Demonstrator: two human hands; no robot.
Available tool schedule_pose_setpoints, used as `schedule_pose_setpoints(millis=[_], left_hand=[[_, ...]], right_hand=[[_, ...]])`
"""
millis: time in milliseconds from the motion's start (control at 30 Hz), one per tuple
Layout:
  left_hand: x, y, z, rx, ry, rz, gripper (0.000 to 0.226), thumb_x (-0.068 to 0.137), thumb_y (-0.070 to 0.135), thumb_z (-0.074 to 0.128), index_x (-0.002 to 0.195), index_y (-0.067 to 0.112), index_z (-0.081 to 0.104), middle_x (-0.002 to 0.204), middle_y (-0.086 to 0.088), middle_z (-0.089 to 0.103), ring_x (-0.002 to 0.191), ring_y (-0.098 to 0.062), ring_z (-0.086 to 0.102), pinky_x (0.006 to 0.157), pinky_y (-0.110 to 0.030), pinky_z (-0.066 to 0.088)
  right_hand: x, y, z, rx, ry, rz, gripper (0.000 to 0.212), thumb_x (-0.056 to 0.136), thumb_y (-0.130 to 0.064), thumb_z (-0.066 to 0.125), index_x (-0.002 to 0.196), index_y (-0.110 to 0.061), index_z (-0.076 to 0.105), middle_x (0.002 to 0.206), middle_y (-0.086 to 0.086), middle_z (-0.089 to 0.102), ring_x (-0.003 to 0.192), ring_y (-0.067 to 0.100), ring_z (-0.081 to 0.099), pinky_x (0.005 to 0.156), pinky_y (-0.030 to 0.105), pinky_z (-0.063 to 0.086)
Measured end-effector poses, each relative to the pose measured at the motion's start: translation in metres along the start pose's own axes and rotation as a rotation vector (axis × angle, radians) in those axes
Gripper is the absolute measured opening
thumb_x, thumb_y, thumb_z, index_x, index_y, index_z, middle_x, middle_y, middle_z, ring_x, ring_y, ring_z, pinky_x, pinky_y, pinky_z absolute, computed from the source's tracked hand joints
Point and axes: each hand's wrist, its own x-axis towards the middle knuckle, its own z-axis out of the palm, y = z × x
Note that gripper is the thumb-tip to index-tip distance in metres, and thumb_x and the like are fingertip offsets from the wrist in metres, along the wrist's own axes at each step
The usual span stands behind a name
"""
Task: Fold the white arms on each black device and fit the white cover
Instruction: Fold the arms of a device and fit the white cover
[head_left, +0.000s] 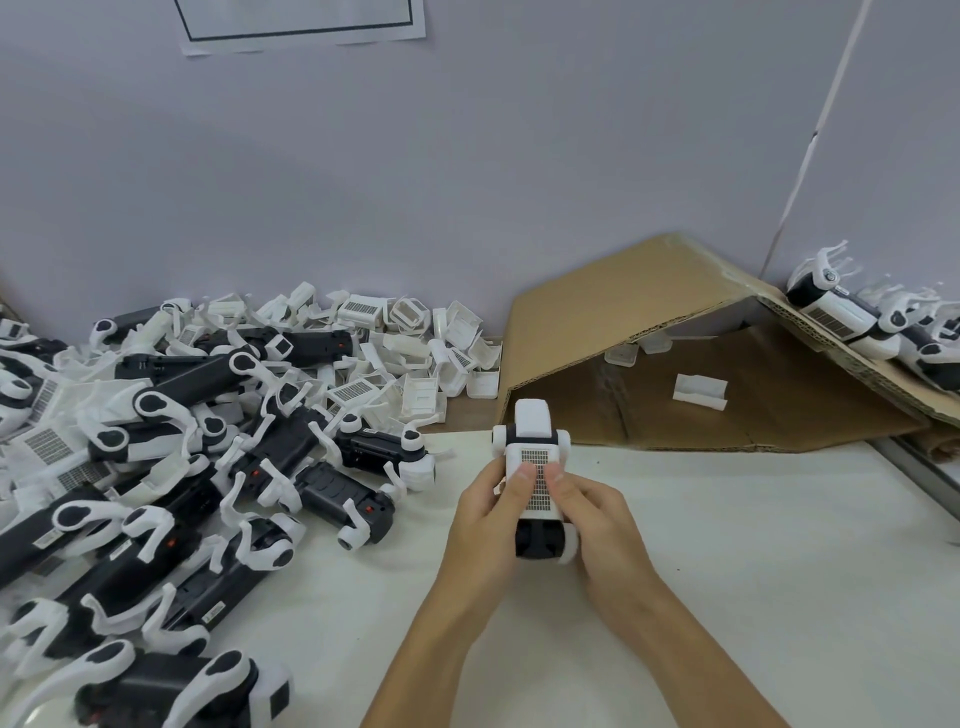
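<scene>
White bench (727, 597) lies under your work, with a heap of unfolded black devices (171, 467) at your left and loose white covers (415, 353) behind it. The black device (537, 488) you're on sits between both hands above the bench, its white cover (535, 452) already over the body. Your left hand (491, 512) and right hand (597, 512) grasp its sides, thumbs pressing the cover's grille. It looks like light, rigid, smooth plastic; hold the body's flanks, not the thin arms, which likely snap.
</scene>
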Motion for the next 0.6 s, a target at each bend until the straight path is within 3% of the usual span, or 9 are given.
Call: schedule_pose_setpoints(millis=[133,233,300,367,433,533,600], left_hand=[[-0.0005,-0.0029,0.0024,0.028,0.032,0.016,0.03,0.088,0.043,0.055,0.108,0.032,0.074,0.1,0.0,0.076,0.094,-0.016,0.072,0.072,-0.023,0.055],[0.0003,-0.0034,0.0026,0.009,0.028,-0.013,0.023,0.096,0.04,0.058,0.111,0.031,0.074,0.104,-0.002,0.076,0.099,-0.018,0.072,0.08,-0.032,0.058],[0.001,-0.0019,0.0015,-0.094,0.004,-0.081,0.029,0.092,0.04,0.063,0.114,0.025,0.073,0.107,-0.008,0.075,0.103,-0.023,0.071,0.084,-0.039,0.057],[0.0016,-0.0002,-0.0002,-0.217,-0.015,-0.137,0.037,0.087,0.032,0.068,0.119,0.014,0.07,0.108,-0.015,0.073,0.102,-0.027,0.07,0.077,-0.038,0.058],[0.0026,-0.0017,-0.0005,-0.243,-0.004,-0.127,0.033,0.09,0.023,0.061,0.119,0.009,0.068,0.106,-0.018,0.073,0.101,-0.031,0.069,0.076,-0.039,0.059],[0.0024,-0.0076,0.0017,-0.154,0.026,-0.064,0.025,0.1,0.014,0.049,0.112,0.018,0.071,0.104,-0.012,0.075,0.099,-0.028,0.07,0.076,-0.038,0.058],[0.0019,-0.008,0.0025,-0.102,0.026,-0.041,0.023,0.1,0.019,0.053,0.113,0.023,0.071,0.107,-0.008,0.075,0.103,-0.026,0.07,0.079,-0.038,0.058]], right_hand=[[0.0009,0.0008,-0.0029,-0.094,0.015,-0.046,0.042,0.086,-0.051,0.054,0.092,-0.018,0.08,0.089,0.003,0.078,0.088,0.016,0.075,0.069,0.02,0.057],[0.0033,0.0001,-0.0046,-0.097,-0.005,-0.027,0.044,0.085,-0.052,0.054,0.097,-0.018,0.079,0.091,0.001,0.078,0.089,0.015,0.075,0.068,0.02,0.057],[0.0044,-0.0004,-0.0058,-0.067,-0.026,0.008,0.046,0.084,-0.055,0.056,0.099,-0.019,0.079,0.095,0.002,0.078,0.093,0.016,0.074,0.073,0.025,0.059],[0.0046,-0.0001,-0.0074,-0.025,-0.072,0.031,0.04,0.086,-0.055,0.063,0.103,-0.023,0.079,0.102,0.005,0.077,0.1,0.019,0.073,0.08,0.03,0.059],[0.0036,0.0008,-0.008,-0.009,-0.102,0.027,0.033,0.085,-0.05,0.067,0.107,-0.028,0.078,0.107,0.006,0.076,0.104,0.02,0.071,0.082,0.03,0.058],[0.0035,0.0028,-0.0092,-0.056,-0.083,-0.003,0.039,0.085,-0.046,0.059,0.113,-0.024,0.075,0.108,0.003,0.076,0.105,0.019,0.071,0.083,0.029,0.058],[0.0039,0.0024,-0.0101,-0.074,-0.092,-0.007,0.042,0.086,-0.046,0.056,0.118,-0.022,0.072,0.109,0.001,0.076,0.107,0.017,0.07,0.084,0.029,0.058]])
